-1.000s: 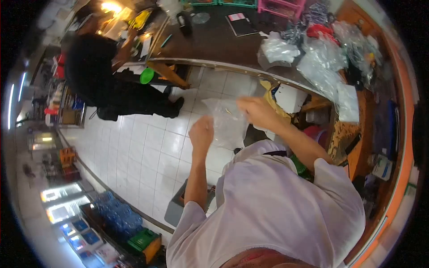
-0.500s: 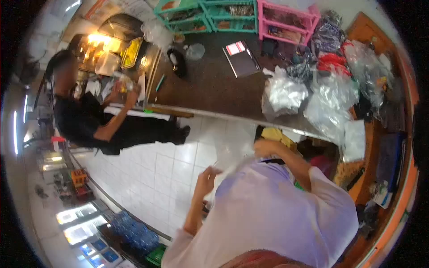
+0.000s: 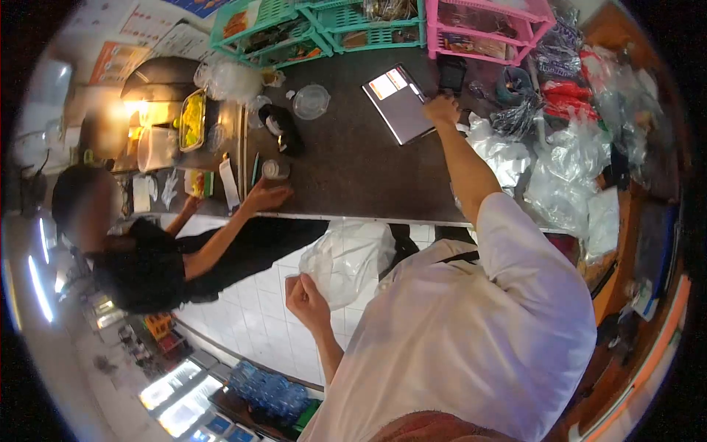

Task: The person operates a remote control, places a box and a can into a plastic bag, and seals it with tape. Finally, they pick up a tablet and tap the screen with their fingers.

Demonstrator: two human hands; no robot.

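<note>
A clear plastic bag (image 3: 352, 258) hangs from my left hand (image 3: 308, 302), whose fingers are closed on its edge in front of my body. My right hand (image 3: 442, 112) reaches across the dark counter (image 3: 331, 177), beside the right edge of a dark notebook (image 3: 390, 110) with a pen on it. A black object (image 3: 451, 74) lies just beyond that hand. The right fingers are too indistinct to show whether they grip anything.
At left, a co-worker in black rests a hand (image 3: 266, 197) near a small lidded cup (image 3: 275, 170). Plastic bags (image 3: 567, 169) pile up at right. Teal baskets (image 3: 331, 33) and a pink rack (image 3: 486, 29) line the back. A round clear lid (image 3: 311, 102) lies on the counter.
My right hand has moved from near my waist up to the notebook. The bag is now spread wider below my left hand's side. The co-worker has set a cup on the counter.
</note>
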